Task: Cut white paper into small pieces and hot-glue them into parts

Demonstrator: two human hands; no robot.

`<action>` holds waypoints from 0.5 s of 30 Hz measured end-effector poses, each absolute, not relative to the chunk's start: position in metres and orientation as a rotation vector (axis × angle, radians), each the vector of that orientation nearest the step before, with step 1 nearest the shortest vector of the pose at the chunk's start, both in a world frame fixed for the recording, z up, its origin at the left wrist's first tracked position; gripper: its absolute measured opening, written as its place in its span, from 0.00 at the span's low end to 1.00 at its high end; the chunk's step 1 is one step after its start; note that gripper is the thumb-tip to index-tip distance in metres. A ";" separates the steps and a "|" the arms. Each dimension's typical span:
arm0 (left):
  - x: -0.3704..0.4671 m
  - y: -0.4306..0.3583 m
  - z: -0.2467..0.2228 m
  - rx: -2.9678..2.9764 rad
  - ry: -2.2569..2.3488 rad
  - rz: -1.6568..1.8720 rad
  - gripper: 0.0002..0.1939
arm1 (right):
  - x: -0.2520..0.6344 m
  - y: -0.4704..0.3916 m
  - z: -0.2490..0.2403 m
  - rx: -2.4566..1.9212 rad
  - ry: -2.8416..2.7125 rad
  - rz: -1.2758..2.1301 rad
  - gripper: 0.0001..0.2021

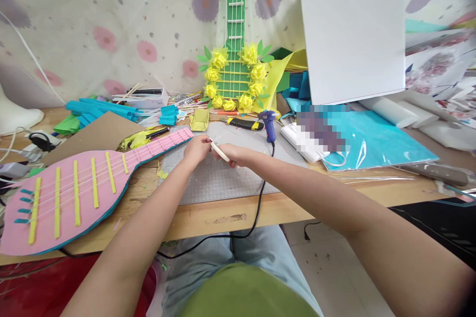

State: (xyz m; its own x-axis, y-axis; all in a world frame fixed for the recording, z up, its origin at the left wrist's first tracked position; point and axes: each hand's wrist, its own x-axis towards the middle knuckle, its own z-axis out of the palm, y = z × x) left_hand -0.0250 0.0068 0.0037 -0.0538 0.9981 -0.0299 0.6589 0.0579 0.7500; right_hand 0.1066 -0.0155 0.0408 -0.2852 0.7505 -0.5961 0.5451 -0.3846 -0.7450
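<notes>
My right hand (231, 154) is closed around a pair of scissors (220, 151) with a cream-white handle, above the grey cutting mat (208, 183). Just left of it, my left hand (197, 149) is closed in a pinch at the scissors' tip; what lies between its fingers is too small to make out. Beside that hand ends the neck of a pink paper guitar (100, 178) with yellow strips, white strings and a blue edge. A blue glue gun (269, 126) and a yellow-black utility knife (243, 124) rest beyond my hands.
Against the patterned curtain stands a green paper guitar (235, 10) ringed with yellow paper flowers (219, 58). Yellow folded paper (200, 120) lies behind the mat. The glue gun's black cable (259, 203) hangs over the table's front edge. At right are a white board (353, 34) and blue sheets (386, 141).
</notes>
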 end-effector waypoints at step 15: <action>-0.029 0.004 -0.003 1.659 1.798 0.761 0.04 | 0.103 -0.022 0.046 -1.860 -1.779 1.643 0.11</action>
